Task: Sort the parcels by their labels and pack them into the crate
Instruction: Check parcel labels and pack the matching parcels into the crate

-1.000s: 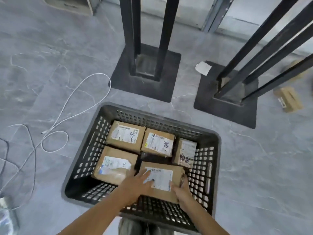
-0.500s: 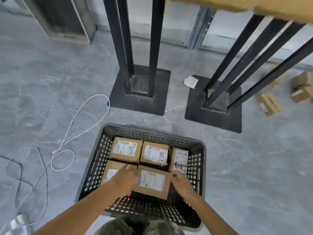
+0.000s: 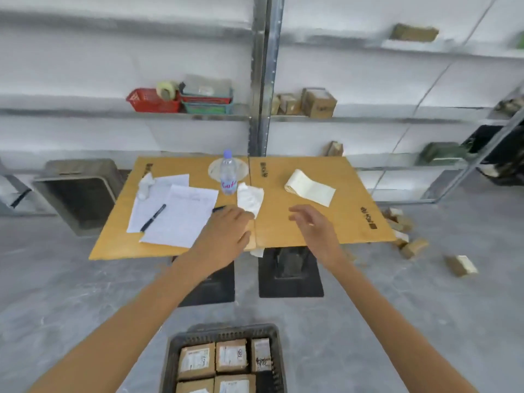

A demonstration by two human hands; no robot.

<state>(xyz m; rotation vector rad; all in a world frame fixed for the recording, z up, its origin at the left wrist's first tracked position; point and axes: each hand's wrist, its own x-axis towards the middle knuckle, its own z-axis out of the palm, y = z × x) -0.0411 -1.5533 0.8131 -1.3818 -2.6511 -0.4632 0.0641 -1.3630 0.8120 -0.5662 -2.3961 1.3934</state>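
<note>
Below, crate (image 3: pixel 221 332) cut off, parcels (image 3: pixel 231 356) blurry, left hand (image 3: pixel 224 236) fingers obscured

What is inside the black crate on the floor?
Five labelled cardboard parcels lie in the crate: three in the far row, two nearer. Its near end is out of frame, and anything beneath them is covered.

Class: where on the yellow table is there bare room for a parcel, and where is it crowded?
Free: the yellow tabletop right of the cream label roll, and between that roll and the crumpled white tissue. Crowded: the left half, under white paper sheets, black pen, clear plastic bottle.
</note>
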